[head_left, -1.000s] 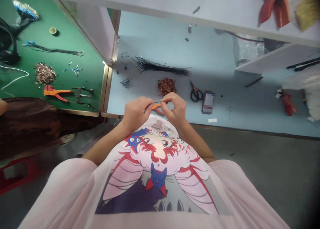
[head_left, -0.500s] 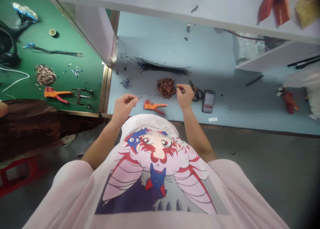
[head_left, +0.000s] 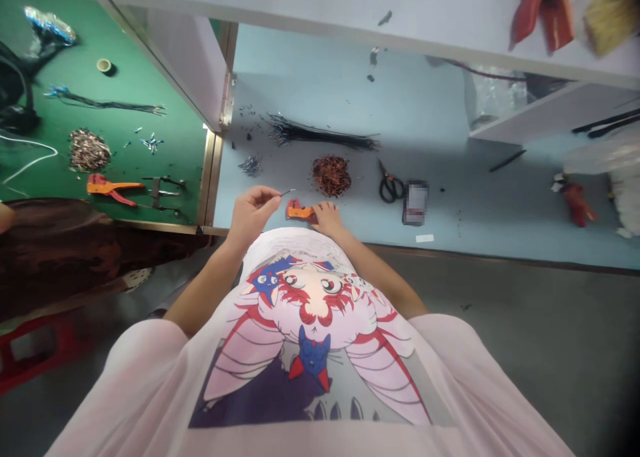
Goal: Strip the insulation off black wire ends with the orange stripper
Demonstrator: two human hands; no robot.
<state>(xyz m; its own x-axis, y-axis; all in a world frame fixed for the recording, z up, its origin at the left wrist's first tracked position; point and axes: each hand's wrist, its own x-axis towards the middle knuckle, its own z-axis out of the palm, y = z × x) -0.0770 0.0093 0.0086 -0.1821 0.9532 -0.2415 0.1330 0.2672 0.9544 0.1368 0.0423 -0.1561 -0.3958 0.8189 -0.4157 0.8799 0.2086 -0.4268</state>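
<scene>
Between the thumb and fingers of my left hand (head_left: 254,210) is a thin dark wire (head_left: 286,193), its pale tip pointing right. My right hand (head_left: 328,218) is closed over the handles of an orange and red wire stripper (head_left: 299,210), which lies on the blue bench near its front edge; the handles are mostly hidden under the fingers. Just beyond that hand sits a heap of copper-brown scraps (head_left: 331,176). Further back lies a bundle of black wires (head_left: 325,136). A small cluster of blue-tipped pieces (head_left: 249,165) rests beyond my left hand.
Scissors (head_left: 390,182) and a phone (head_left: 415,202) lie to the right, with a white label (head_left: 425,238) near the edge. A shelf (head_left: 350,7) overhangs the back. On the green bench (head_left: 185,137) at left are another stripper (head_left: 113,187) and a scrap heap (head_left: 89,150).
My right hand has come left and toward me, from beside the copper-brown heap onto the wire stripper's handles. My left hand has shifted slightly right, still pinching the wire.
</scene>
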